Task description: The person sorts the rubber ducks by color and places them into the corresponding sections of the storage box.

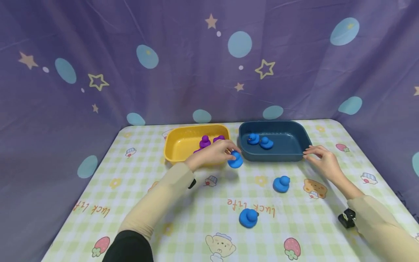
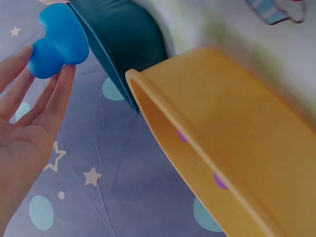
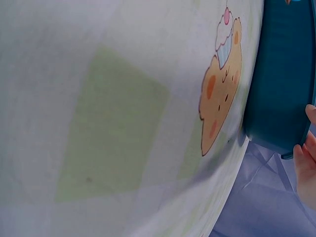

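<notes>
While the left hand (image 1: 214,154) pinches a blue duck (image 1: 235,160) in its fingertips just between the yellow tub (image 1: 173,145) and the blue tub (image 1: 288,140), right hand (image 1: 322,162) fingertips on the blue tub's rim, holding nothing else, two more ducks (image 1: 281,183) loose on the tablecloth (image 1: 137,182)

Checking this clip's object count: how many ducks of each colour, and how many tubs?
Blue ducks: 5 (one in left hand, two in the blue tub, two on the table)
Purple ducks: 2
Tubs: 2, yellow tub and blue
Total: 9
</notes>
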Tool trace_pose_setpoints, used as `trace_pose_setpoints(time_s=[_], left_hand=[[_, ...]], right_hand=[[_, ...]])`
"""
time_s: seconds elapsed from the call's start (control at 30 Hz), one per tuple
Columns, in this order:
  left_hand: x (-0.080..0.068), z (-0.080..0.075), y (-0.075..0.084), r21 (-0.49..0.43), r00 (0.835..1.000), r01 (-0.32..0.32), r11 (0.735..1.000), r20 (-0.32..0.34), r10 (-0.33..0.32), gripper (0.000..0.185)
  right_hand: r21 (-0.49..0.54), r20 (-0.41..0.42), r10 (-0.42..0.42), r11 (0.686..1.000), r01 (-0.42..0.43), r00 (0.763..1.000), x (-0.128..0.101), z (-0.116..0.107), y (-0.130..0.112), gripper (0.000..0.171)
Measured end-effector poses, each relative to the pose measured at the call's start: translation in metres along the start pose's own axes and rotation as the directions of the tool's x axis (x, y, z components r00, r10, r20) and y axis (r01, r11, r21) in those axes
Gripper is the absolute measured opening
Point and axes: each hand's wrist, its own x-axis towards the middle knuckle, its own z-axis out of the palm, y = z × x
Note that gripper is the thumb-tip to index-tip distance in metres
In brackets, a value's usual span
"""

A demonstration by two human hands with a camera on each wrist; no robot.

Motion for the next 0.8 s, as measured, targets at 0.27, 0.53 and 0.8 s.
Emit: trace_pose_setpoints(time_s=[0.27, 0.53, 0.8], left_hand=[[0.02, -0.007, 0.007, 0.015, 1.0, 0.019, 1.0, 0.024, -0.02, 0.027], [0.04, -0.009, 0.006, 0.026, 1.0, -0.013, 1.0, 0.022, 0.012, 0.028], [0.058, -0.004, 0.003, 0.038, 1.0, 0.016, 0.999, -0.008, -0.016, 0.03]], right_hand=[[-0.011, -0.006, 0.023, 1.0, -0.023, 1.0, 0.0, -0.006, -0.031, 0.012], [0.001, -0.01, 0.024, 1.0, -0.024, 1.0, 0.0, -0.004, -0.024, 0.014], [0.048, -0.01, 0.003, 0.999, -0.003, 1.0, -0.001, -0.005, -0.02, 0.017]])
